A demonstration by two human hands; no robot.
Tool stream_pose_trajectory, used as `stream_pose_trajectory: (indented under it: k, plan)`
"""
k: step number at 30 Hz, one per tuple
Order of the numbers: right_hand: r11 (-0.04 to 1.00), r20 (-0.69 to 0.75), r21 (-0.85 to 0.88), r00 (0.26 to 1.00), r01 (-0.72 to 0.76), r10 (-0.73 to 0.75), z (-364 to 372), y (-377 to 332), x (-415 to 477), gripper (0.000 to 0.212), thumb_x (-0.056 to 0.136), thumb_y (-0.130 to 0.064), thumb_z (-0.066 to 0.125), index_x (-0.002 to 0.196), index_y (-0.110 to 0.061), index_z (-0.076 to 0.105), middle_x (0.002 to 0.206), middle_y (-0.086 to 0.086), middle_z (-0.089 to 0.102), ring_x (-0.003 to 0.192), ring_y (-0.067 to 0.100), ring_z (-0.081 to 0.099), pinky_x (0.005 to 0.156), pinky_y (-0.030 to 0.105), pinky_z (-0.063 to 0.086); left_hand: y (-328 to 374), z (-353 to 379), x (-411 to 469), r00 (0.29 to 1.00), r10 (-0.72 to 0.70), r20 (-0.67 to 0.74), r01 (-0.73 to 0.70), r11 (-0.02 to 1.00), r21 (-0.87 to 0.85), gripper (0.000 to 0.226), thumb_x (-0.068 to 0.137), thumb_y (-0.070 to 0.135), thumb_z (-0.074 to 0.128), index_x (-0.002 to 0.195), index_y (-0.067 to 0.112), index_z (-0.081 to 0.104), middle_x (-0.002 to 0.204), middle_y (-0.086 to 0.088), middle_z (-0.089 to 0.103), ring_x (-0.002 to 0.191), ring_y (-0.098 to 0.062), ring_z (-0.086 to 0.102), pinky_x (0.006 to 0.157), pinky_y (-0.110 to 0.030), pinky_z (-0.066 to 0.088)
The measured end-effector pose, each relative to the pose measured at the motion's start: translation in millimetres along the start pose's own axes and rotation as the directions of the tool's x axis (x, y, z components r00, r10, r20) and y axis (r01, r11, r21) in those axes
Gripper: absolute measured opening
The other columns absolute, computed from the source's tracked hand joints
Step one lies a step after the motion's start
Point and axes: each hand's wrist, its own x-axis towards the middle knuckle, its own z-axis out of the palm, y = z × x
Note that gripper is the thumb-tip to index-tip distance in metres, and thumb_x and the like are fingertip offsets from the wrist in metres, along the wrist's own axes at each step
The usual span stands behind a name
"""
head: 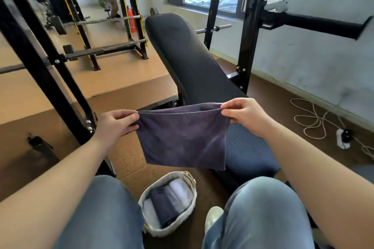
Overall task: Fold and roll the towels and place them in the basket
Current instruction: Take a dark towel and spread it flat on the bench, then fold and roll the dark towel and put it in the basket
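A dark purple towel (182,137) hangs doubled over in the air in front of me, its two top edges lying together. My left hand (115,125) pinches the top left corner and my right hand (244,115) pinches the top right corner. The towel hangs partly over the front of the weight bench's seat pad (247,153). Below, on the floor between my knees, stands a pale woven basket (191,183) holding several rolled towels (168,202), dark and white ones side by side.
A black weight bench (188,52) with an inclined back pad stretches ahead inside a black rack (251,32). Barbell racks (105,20) fill the left. A white cord (311,119) and power strip (343,138) lie on the floor at right. My shoe (213,215) rests beside the basket.
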Motion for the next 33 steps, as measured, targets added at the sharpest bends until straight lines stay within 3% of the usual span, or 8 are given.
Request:
stream_pose_trajectory:
  k: [5,10,15,18,25,30,33]
  plan:
    - [0.962,-0.014,-0.269,0.999,0.038,-0.043,11,23,-4,0.013,0.082,-0.014,0.084,0.079,-0.025,0.079,0.079,0.000,0.076,0.067,0.011,0.067,0.070,0.030,0.057,-21,0,-3,1.000,-0.015,-0.012,0.015,1.000,0.017,0.007,0.091,0.005,0.074,0.098,0.007,0.077,0.102,-0.013,0.075,0.100,-0.024,0.073,0.086,-0.031,0.062]
    - [0.948,0.002,-0.318,1.000,0.002,-0.001,27,50,-18,0.015,0.081,-0.013,0.084,0.079,-0.027,0.078,0.073,0.009,0.075,0.060,0.014,0.064,0.070,0.033,0.054,-46,-2,0,0.996,-0.072,-0.048,0.074,0.997,0.032,0.008,0.092,0.006,0.074,0.098,0.009,0.077,0.105,-0.013,0.075,0.104,-0.027,0.072,0.082,-0.029,0.063]
    - [0.861,0.134,-0.496,0.989,0.115,-0.055,30,70,-21,0.020,0.082,-0.012,0.084,0.085,-0.031,0.078,0.080,-0.017,0.071,0.070,0.001,0.067,0.068,0.009,0.048,-55,-7,10,0.996,-0.092,-0.004,0.092,0.991,0.098,0.007,0.092,0.008,0.074,0.098,0.009,0.077,0.103,-0.011,0.075,0.103,-0.024,0.071,0.082,-0.031,0.063]
    - [0.793,0.183,-0.586,0.980,0.169,-0.073,28,73,-21,0.022,0.084,-0.018,0.084,0.085,-0.038,0.073,0.086,-0.020,0.069,0.082,-0.002,0.064,0.071,0.003,0.043,-58,-4,13,0.995,-0.095,0.025,0.090,0.985,0.150,0.007,0.092,0.009,0.075,0.097,0.010,0.078,0.103,-0.011,0.074,0.102,-0.023,0.071,0.088,-0.039,0.060]
    - [0.806,0.190,-0.558,0.976,0.199,-0.109,21,71,-24,0.031,0.086,-0.017,0.083,0.076,-0.042,0.068,0.090,-0.013,0.068,0.069,0.002,0.066,0.067,0.014,0.049,-60,-4,17,0.991,-0.107,0.075,0.090,0.974,0.207,0.012,0.093,0.013,0.074,0.104,0.010,0.078,0.108,-0.010,0.074,0.105,-0.024,0.070,0.086,-0.039,0.061]
    - [0.814,0.208,-0.537,0.970,0.223,-0.128,20,71,-30,0.024,0.088,-0.015,0.080,0.084,-0.037,0.071,0.072,-0.023,0.068,0.068,-0.003,0.064,0.065,0.008,0.048,-62,-7,17,0.993,-0.076,0.093,0.049,0.964,0.262,0.011,0.095,0.018,0.072,0.104,0.016,0.078,0.107,-0.005,0.075,0.105,-0.021,0.068,0.084,-0.038,0.059]
    - [0.785,0.216,-0.557,0.960,0.272,-0.179,23,74,-30,0.017,0.089,-0.017,0.079,0.088,-0.032,0.071,0.073,-0.017,0.068,0.069,-0.001,0.062,0.067,0.009,0.046,-62,-7,18,0.993,-0.067,0.101,0.037,0.962,0.270,0.011,0.095,0.020,0.072,0.104,0.017,0.078,0.107,-0.005,0.075,0.106,-0.022,0.068,0.080,-0.037,0.057]
